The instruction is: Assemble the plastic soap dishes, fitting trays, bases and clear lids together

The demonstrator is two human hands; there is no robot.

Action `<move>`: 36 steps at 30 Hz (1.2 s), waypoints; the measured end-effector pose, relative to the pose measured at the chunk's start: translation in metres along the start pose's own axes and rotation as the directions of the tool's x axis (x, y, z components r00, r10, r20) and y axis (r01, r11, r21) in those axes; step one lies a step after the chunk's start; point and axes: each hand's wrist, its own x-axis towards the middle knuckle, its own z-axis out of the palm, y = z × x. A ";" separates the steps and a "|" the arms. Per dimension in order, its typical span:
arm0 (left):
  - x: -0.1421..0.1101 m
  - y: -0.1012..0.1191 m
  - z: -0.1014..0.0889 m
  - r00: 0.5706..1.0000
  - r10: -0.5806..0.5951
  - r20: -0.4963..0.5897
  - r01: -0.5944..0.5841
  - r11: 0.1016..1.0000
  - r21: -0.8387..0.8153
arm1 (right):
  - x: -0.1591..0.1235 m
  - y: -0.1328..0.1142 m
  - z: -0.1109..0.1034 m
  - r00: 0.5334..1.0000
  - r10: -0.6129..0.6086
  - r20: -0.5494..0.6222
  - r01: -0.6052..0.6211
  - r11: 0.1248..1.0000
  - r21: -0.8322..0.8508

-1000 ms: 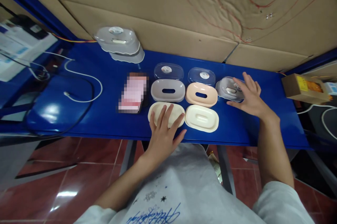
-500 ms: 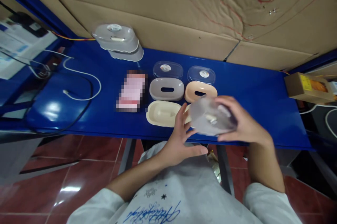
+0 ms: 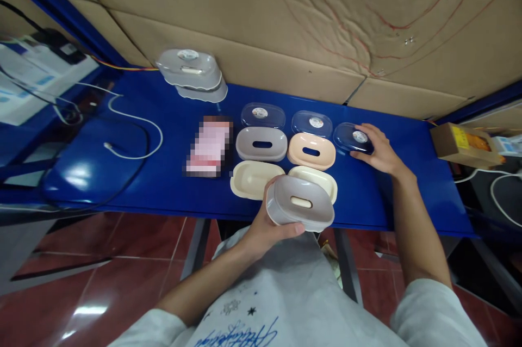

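Note:
My left hand [image 3: 261, 233] grips a grey oval plastic box [image 3: 283, 194] near the table's front edge; a cream piece shows through the slot in its top. Over to the right, my right hand [image 3: 381, 152] has its fingers and thumb around a clear oval lid [image 3: 346, 136] at the table surface. Left of that lid lie two more clear lids, one [image 3: 312, 125] behind a peach slotted oval piece [image 3: 296, 151], the other [image 3: 263, 116] behind a grey slotted piece [image 3: 244, 146]. In front are two cream oval trays, one [image 3: 255, 179] fully seen, the other [image 3: 332, 186] partly covered by the held box.
Two stacked grey boxes [image 3: 202, 78] stand at the back left. A blurred-out pink item [image 3: 210, 146] lies left of the pieces. White cable [image 3: 142, 157] curls across the blue table [image 3: 171, 189]. A cardboard box [image 3: 452, 146] sits at the right end.
The clear lid has come off the grey box and moved right and back with my right hand to the table. My left hand has closed around the box.

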 end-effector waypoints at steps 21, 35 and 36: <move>-0.002 -0.011 0.012 0.974 0.180 0.136 -0.186 0.982 0.033 | -0.105 -0.143 0.024 0.978 -0.196 0.076 0.106 0.772 0.627; -0.001 -0.015 0.008 0.982 0.109 0.152 -0.126 0.986 0.106 | -0.086 -0.067 -0.001 1.000 -0.017 0.013 0.018 0.998 -0.059; -0.001 -0.015 0.009 0.983 0.108 0.147 -0.125 0.986 0.112 | -0.091 -0.083 -0.002 0.999 -0.045 0.021 0.045 0.998 -0.032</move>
